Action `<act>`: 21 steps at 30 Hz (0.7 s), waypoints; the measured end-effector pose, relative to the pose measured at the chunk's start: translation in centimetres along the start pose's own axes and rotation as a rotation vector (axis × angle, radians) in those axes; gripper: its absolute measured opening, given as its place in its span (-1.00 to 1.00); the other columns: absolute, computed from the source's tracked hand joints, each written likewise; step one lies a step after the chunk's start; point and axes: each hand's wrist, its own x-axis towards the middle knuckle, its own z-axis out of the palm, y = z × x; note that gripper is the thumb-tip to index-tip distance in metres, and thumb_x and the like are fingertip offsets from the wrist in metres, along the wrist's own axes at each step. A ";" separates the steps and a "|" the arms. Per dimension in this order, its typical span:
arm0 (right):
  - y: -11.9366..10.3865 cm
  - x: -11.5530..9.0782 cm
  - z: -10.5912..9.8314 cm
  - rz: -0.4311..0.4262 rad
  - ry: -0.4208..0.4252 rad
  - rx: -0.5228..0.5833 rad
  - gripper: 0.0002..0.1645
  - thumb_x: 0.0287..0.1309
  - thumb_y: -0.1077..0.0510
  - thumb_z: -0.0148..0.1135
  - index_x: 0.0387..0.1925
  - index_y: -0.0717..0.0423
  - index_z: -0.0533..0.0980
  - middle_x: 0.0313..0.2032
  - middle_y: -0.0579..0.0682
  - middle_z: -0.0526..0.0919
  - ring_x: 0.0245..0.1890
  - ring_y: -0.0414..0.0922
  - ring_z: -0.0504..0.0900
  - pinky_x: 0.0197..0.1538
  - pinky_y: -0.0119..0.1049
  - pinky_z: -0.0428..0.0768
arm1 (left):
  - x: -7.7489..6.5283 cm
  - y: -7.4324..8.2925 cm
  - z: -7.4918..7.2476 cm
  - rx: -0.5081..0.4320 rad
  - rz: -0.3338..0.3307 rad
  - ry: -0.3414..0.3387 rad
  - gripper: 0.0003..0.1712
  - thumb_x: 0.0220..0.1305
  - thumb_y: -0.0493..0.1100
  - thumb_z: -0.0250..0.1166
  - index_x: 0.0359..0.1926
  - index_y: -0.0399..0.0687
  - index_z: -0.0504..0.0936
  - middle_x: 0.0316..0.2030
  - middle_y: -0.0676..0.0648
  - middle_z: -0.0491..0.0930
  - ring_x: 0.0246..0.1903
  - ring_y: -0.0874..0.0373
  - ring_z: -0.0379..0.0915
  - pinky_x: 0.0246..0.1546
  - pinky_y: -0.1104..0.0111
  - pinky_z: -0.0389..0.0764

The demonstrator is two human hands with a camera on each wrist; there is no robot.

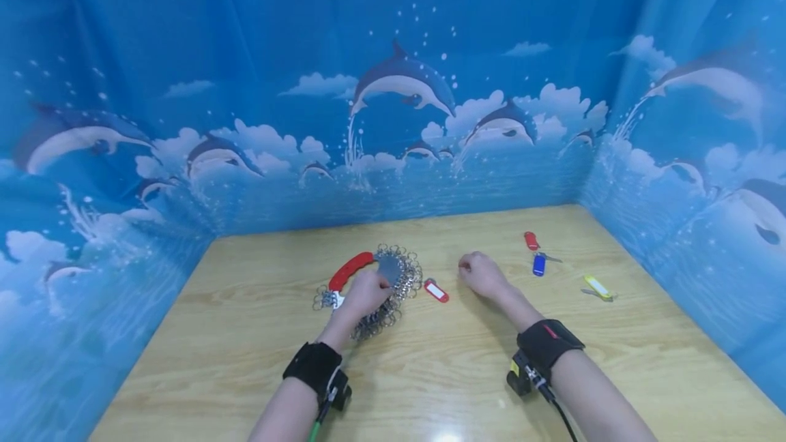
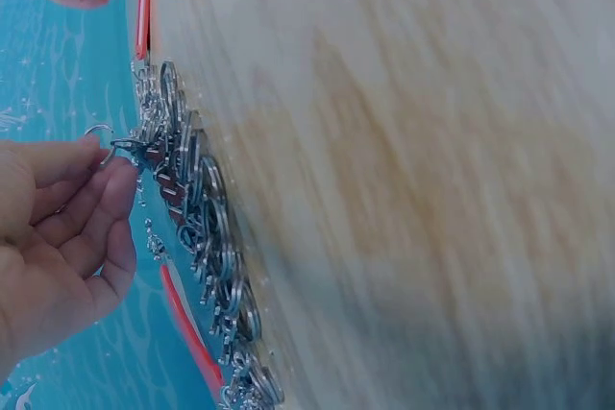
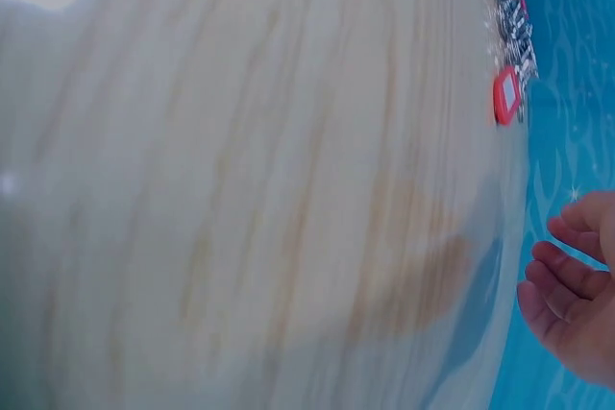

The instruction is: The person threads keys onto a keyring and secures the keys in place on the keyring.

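Observation:
A large loop with a red grip (image 1: 351, 270) lies on the table, strung with many metal rings and clips (image 1: 408, 278). My left hand (image 1: 367, 292) is over it; in the left wrist view the thumb and fingers pinch one small metal key ring (image 2: 108, 141) that stands up from the bunch. My right hand (image 1: 482, 275) hovers to the right with loosely curled fingers (image 3: 553, 276) and nothing between them. Between the two hands lies a red key tag (image 1: 437, 290) with a white label, close beside the rings.
On the right of the wooden table (image 1: 467, 360) lie another red key tag (image 1: 531, 241), a blue key tag (image 1: 539, 264) with a key, and a yellow key tag (image 1: 597, 286) with a key. A blue dolphin-print curtain (image 1: 276, 121) borders the table at the back and sides.

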 end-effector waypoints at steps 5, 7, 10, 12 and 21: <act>1.0 -0.5 -0.9 0.017 0.002 0.006 -0.78 0.16 0.28 0.09 -0.20 0.35 0.53 -0.20 0.25 0.54 -0.15 0.16 0.52 -0.06 0.00 0.46 | -0.1 -0.1 0.1 -0.058 0.012 -0.010 -0.70 0.16 -0.16 0.29 -0.66 -0.17 0.62 -0.78 0.06 0.40 -0.75 0.29 0.16 -0.64 0.45 0.26; 1.5 -0.6 -1.2 0.014 0.003 0.003 -0.78 0.17 0.28 0.09 -0.20 0.36 0.53 -0.20 0.26 0.55 -0.14 0.16 0.52 -0.06 0.00 0.46 | -0.2 -0.3 0.1 -0.092 0.002 -0.015 -0.62 0.18 -0.15 0.27 -0.74 -0.13 0.51 -0.81 0.10 0.28 -0.78 0.28 0.09 -0.66 0.44 0.21; 2.3 -1.1 -1.9 0.023 0.010 0.000 -0.77 0.17 0.27 0.07 -0.19 0.35 0.53 -0.20 0.27 0.55 -0.14 0.17 0.52 -0.07 0.01 0.46 | -0.3 -0.4 0.1 -0.138 -0.013 -0.019 -0.50 0.20 -0.15 0.25 -0.82 -0.04 0.28 -0.83 0.10 0.07 -0.80 0.25 -0.02 -0.67 0.42 0.11; 3.0 -1.3 -2.5 0.032 0.015 0.003 -0.76 0.17 0.27 0.07 -0.18 0.36 0.53 -0.20 0.28 0.55 -0.16 0.16 0.52 -0.08 0.01 0.46 | -0.3 -0.4 0.2 -0.154 -0.014 -0.009 -0.48 0.20 -0.17 0.24 -0.82 0.00 0.22 -0.83 0.11 0.04 -0.80 0.25 -0.04 -0.67 0.42 0.10; 6.9 -3.0 -5.7 0.034 0.099 -0.022 -0.79 0.14 0.32 0.02 -0.29 0.40 0.53 -0.36 0.22 0.60 -0.33 0.11 0.56 -0.23 -0.02 0.48 | -0.2 0.1 0.2 -0.237 -0.043 0.002 -0.55 0.12 -0.27 0.20 -0.81 -0.03 0.22 -0.82 0.10 0.05 -0.78 0.24 -0.03 -0.65 0.41 0.11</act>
